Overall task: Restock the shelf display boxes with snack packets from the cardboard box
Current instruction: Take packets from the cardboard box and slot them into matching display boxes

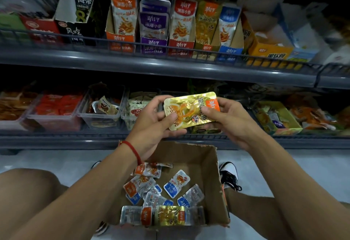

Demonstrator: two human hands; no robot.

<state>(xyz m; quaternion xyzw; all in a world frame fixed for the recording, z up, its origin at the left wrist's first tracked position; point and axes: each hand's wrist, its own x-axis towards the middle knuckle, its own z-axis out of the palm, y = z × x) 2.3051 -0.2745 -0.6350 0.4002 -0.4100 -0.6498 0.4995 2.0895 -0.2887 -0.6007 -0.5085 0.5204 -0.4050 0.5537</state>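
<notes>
A person crouching before a store shelf is holding a gold snack packet (pixel 191 111) in both hands, above an open cardboard box (pixel 200 162) sitting on the floor between their knees. The left hand (pixel 155 124) is gripping the packet's lower left edge, thumb on its face and fingers curled behind; the right hand (pixel 227 120) is pinching the orange-labelled right end, thumb on top. The packet is lying sideways (its printed characters are running down the foil) and is crinkling slightly between the two grips.

Loose packets (pixel 162 196) in orange, blue, silver and gold are lying scattered across the bottom of the cardboard box. A red string bracelet (pixel 132 150) is circling the left wrist, and a black-and-white sneaker (pixel 229 175) is showing just beside the box's right wall.

On the upper shelf (pixel 151 63), a row of upright display boxes is standing side by side: orange (pixel 121 39), purple (pixel 153 43), red (pixel 180 44), gold (pixel 206 46) and blue (pixel 230 50), each showing packets of matching colour. The lower shelf is carrying clear plastic bins (pixel 100 115) of other snacks, partly in shadow.
</notes>
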